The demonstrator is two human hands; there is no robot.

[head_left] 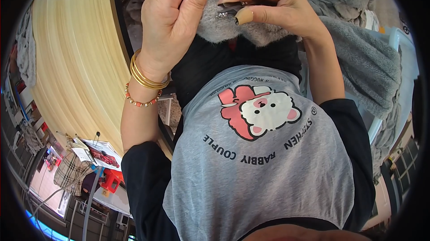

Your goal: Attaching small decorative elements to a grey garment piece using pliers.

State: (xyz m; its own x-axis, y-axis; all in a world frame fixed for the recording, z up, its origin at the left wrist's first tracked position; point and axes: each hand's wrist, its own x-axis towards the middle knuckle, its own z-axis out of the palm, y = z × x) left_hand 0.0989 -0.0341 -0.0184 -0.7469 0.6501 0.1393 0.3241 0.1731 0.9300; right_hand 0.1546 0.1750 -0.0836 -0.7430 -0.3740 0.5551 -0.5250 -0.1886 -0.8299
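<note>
Grey fleece (251, 30) beside wooden table (76, 62)

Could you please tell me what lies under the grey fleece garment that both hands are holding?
Under the grey fleece garment a black sleeved top shows. What the fleece itself covers cannot be seen.

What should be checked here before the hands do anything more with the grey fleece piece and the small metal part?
1. Right hand pinches the small metal part between thumb and forefinger: ok.
2. Left hand touches the grey fleece piece: cannot tell, its fingers are curled beside it.
3. Metal part in full view: not ok, fingers cover most of it.
4. Fleece raised above the wooden tabletop: ok.
5. Bangles away from the fleece: ok, they sit on the wrist.
</note>
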